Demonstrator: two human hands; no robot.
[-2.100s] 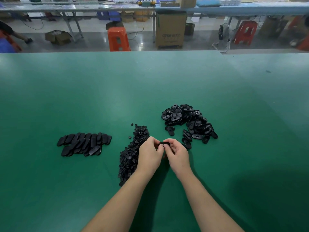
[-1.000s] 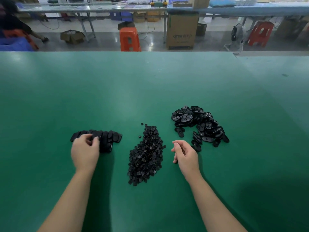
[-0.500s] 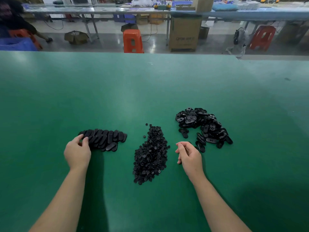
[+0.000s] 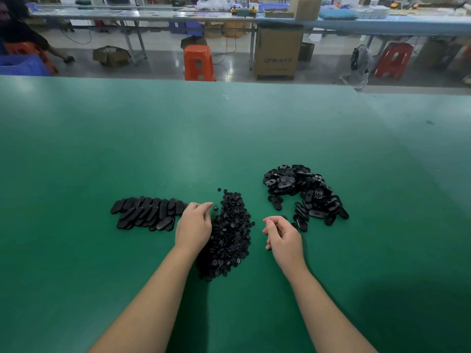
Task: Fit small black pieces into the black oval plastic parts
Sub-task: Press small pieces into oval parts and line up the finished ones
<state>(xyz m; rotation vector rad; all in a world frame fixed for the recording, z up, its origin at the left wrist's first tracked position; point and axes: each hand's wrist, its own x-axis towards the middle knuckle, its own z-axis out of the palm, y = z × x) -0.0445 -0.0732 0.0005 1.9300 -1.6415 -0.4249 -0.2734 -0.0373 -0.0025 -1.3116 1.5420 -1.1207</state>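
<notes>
Head view, looking down on a green table. Three groups of black parts lie in a row: a laid-out batch of oval parts at left, a heap of small pieces in the middle, and a loose pile of oval parts at right. Left hand hovers at the left edge of the small-piece heap, fingers loosely curled, nothing visibly held; the pieces lie directly to its right and forward, the heap's long axis running toward the viewer. Right hand sits between heap and loose pile, fingers relaxed and empty, the nearest ovals just forward-right. Each hand is thus nearer its own supply. No containers appear on the table.
</notes>
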